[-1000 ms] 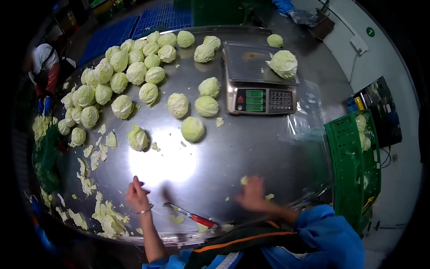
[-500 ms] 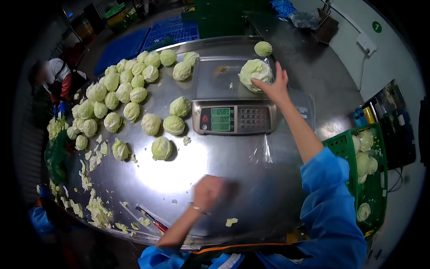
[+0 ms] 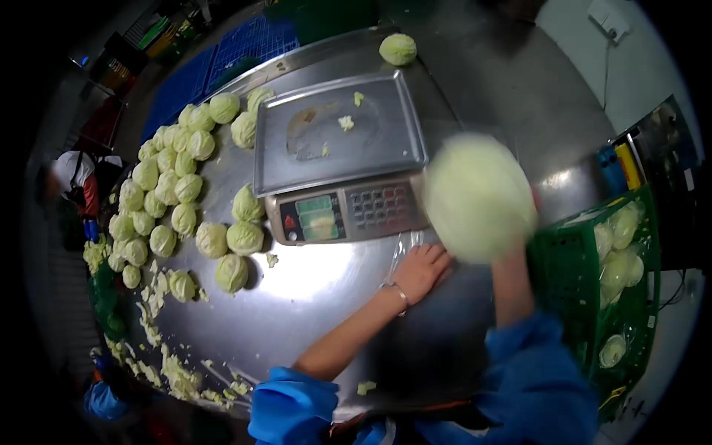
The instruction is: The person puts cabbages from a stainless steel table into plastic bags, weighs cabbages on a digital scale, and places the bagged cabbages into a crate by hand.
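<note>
A pale green cabbage (image 3: 478,196), smeared by motion, is up in the air to the right of the scale (image 3: 382,208). My right hand (image 3: 512,256) grips it from behind and below, with most of the fingers hidden by the cabbage. Palm down, my left hand (image 3: 423,271) lies on the steel table just in front of the scale, fingers stretched out over clear plastic film (image 3: 404,245). On the scale's steel pan (image 3: 304,174) are only a few leaf scraps.
Many cabbages (image 3: 167,185) cover the table's left side, with leaf trimmings (image 3: 178,374) along the near left edge. One cabbage (image 3: 398,50) sits at the far edge. A green crate (image 3: 586,274) with bagged cabbages stands right. A co-worker (image 3: 78,174) is at far left.
My right hand has lifted the cabbage off the scale pan and brought it right and nearer. My left hand has moved forward and right onto the plastic film. The camera view has turned.
</note>
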{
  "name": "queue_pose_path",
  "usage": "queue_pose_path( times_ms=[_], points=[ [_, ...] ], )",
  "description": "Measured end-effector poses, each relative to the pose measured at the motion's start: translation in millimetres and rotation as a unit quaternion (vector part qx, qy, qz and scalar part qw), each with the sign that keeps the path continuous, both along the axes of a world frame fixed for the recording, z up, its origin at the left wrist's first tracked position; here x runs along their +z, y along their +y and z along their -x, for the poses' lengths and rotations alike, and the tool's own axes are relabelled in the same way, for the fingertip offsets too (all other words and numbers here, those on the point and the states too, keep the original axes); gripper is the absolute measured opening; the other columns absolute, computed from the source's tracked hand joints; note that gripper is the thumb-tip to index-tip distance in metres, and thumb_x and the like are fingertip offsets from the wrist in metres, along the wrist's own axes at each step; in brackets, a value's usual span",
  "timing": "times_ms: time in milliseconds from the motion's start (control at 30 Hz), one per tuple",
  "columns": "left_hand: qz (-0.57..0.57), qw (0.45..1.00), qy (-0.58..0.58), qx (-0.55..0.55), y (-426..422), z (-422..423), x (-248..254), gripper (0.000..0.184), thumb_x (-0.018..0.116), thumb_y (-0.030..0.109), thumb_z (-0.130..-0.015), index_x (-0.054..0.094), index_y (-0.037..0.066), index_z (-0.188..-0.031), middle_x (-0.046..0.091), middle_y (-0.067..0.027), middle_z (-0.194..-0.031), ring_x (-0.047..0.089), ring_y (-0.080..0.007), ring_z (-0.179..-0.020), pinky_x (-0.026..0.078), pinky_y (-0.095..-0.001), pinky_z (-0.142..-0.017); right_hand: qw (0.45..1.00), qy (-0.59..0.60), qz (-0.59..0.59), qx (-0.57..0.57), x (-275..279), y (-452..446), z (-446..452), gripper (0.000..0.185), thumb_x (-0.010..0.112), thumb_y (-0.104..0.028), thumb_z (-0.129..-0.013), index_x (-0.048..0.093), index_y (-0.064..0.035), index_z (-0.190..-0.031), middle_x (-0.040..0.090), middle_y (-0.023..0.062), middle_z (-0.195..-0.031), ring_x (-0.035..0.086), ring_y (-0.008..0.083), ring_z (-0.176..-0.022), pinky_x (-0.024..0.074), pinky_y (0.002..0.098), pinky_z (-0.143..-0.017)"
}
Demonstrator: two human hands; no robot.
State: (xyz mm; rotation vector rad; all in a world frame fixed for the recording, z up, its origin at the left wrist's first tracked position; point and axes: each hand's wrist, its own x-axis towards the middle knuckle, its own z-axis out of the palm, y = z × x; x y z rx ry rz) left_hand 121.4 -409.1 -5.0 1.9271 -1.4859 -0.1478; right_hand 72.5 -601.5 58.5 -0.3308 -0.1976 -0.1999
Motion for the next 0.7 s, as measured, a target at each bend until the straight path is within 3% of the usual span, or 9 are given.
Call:
queue_pose_path(
  times_ms=[67, 167, 233, 300, 367, 500, 533, 633, 700],
  points=[
    [0.007, 0.998, -0.051, 0.026, -25.0, -4.1, -45.1, 0.017, 0.061, 0.014, -0.078, 0.06, 0.006, -0.092, 0.058, -0.0113, -0.087, 0.054, -0.0306, -0.081, 0.044, -0.038, -0.072, 0.966, 0.126, -0.224, -0.02, -37.6, 22.4, 98.0, 0.081, 0.045, -0.064, -0.078, 0.032, -0.0091, -0.136, 0.033, 0.0213, -0.136, 0.031, 0.0443, -0.124, 0.0325, 0.0623, -0.093],
    [-0.08, 0.994, 0.078, 0.021, -40.0, -13.6, -59.9, 0.012, 0.06, 0.018, -0.08, 0.062, 0.006, -0.084, 0.057, -0.0119, -0.08, 0.053, -0.0309, -0.08, 0.043, -0.0397, -0.072, 0.956, 0.184, -0.229, 0.021, 9.6, 77.8, 183.1, 0.093, 0.052, -0.069, -0.07, 0.027, -0.0104, -0.138, 0.028, 0.0222, -0.139, 0.029, 0.0516, -0.122, 0.0344, 0.0702, -0.086],
    [-0.026, 0.993, 0.116, -0.005, -34.6, -0.5, -43.2, 0.013, 0.061, 0.018, -0.08, 0.062, 0.005, -0.082, 0.056, -0.0124, -0.078, 0.053, -0.0307, -0.079, 0.043, -0.0393, -0.071, 0.962, 0.238, -0.121, -0.064, 14.9, 104.8, 227.3, 0.087, 0.056, -0.062, -0.072, 0.032, -0.0079, -0.135, 0.035, 0.0207, -0.136, 0.036, 0.043, -0.121, 0.0359, 0.0598, -0.092],
    [0.049, 0.994, 0.091, -0.024, -19.9, 17.9, -0.8, 0.011, 0.06, 0.017, -0.081, 0.062, 0.006, -0.081, 0.054, -0.0119, -0.076, 0.054, -0.0308, -0.077, 0.044, -0.0381, -0.07, 0.945, 0.307, -0.065, -0.093, 15.9, 124.7, 261.5, 0.085, 0.056, -0.06, -0.072, 0.033, -0.0073, -0.135, 0.036, 0.0201, -0.134, 0.038, 0.0413, -0.12, 0.0363, 0.0574, -0.092],
    [0.048, 0.995, 0.077, -0.03, 25.4, 54.9, 26.2, 0.009, 0.059, 0.013, -0.08, 0.061, 0.006, -0.087, 0.054, -0.0116, -0.079, 0.054, -0.0303, -0.077, 0.045, -0.0374, -0.068, 0.923, 0.373, -0.027, -0.09, 11.6, 143.3, 287.2, 0.083, 0.057, -0.057, -0.073, 0.034, -0.0066, -0.134, 0.038, 0.0195, -0.133, 0.04, 0.0396, -0.119, 0.0367, 0.0551, -0.093],
    [-0.048, 0.995, -0.006, -0.086, 122.6, 82.1, 21.4, 0.025, 0.056, 0.006, -0.076, 0.056, 0.009, -0.101, 0.054, -0.0111, -0.085, 0.055, -0.0296, -0.079, 0.046, -0.0369, -0.066, 0.896, 0.443, 0.019, -0.019, 1.0, 187.9, 322.3, 0.079, 0.058, -0.053, -0.074, 0.036, -0.0053, -0.133, 0.042, 0.0184, -0.131, 0.043, 0.0361, -0.117, 0.0376, 0.0504, -0.095],
    [-0.061, 0.992, -0.022, -0.106, 146.9, 90.2, 28.9, 0.037, 0.056, 0.006, -0.071, 0.051, 0.011, -0.108, 0.052, -0.0104, -0.086, 0.054, -0.0278, -0.078, 0.045, -0.0363, -0.066, 0.892, 0.452, 0.025, 0.005, -3.1, 199.7, 327.3, 0.078, 0.058, -0.052, -0.075, 0.036, -0.005, -0.133, 0.043, 0.0181, -0.131, 0.044, 0.0353, -0.117, 0.0378, 0.0493, -0.096],
    [-0.127, 0.985, -0.05, -0.106, 202.6, 132.0, 60.3, 0.031, 0.056, 0.008, -0.07, 0.054, 0.012, -0.101, 0.047, -0.0088, -0.085, 0.05, -0.0253, -0.077, 0.042, -0.0341, -0.066, 0.883, 0.463, 0.033, 0.07, -16.1, 234.0, 330.4, 0.075, 0.059, -0.049, -0.076, 0.038, -0.0041, -0.132, 0.045, 0.0173, -0.129, 0.047, 0.0327, -0.116, 0.0384, 0.0458, -0.097],
    [-0.134, 0.986, -0.036, -0.09, 226.3, 155.8, 51.1, 0.029, 0.056, 0.008, -0.07, 0.055, 0.011, -0.099, 0.047, -0.0097, -0.086, 0.05, -0.0258, -0.078, 0.042, -0.0344, -0.067, 0.885, 0.453, 0.02, 0.102, -20.1, 251.5, 323.4, 0.072, 0.06, -0.046, -0.076, 0.039, -0.0037, -0.131, 0.048, 0.0163, -0.127, 0.049, 0.031, -0.114, 0.039, 0.0441, -0.097]
  ],
)
